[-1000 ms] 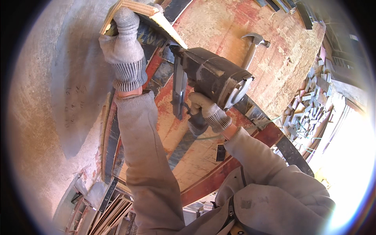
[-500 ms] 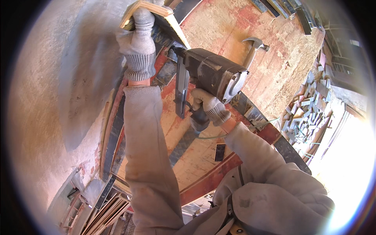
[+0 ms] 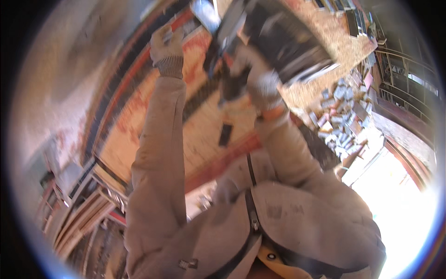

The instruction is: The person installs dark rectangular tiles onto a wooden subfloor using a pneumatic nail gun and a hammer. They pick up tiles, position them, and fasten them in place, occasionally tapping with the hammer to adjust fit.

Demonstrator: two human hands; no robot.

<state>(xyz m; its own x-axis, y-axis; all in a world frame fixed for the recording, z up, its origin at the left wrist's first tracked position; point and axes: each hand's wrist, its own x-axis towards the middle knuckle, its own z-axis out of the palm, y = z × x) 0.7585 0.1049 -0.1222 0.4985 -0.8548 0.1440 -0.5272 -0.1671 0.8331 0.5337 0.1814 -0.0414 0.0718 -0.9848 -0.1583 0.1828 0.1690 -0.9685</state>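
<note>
My gloved right hand (image 3: 258,69) is wrapped round the handle of a nail gun (image 3: 283,39). The tool is big, black and blurred by motion, raised over the upper middle of the wooden panel (image 3: 186,156). My gloved left hand (image 3: 167,49) is at the upper left, over the panel's red and dark edge. Its fingers are loosely bent and apart, and I see nothing held in them. Between the left hand and the tool lies a shiny, pale bluish flat piece (image 3: 205,15), too smeared to name.
A small black block (image 3: 226,135) lies on the panel. At the right is a heap of offcuts (image 3: 344,121). Long wooden strips (image 3: 86,218) are stacked at lower left. A plastered wall (image 3: 51,97) runs along the left.
My left hand has let go of the angled wooden piece. The nail gun has swung up and to the right in my right hand. The view has shifted, and the hammer no longer shows.
</note>
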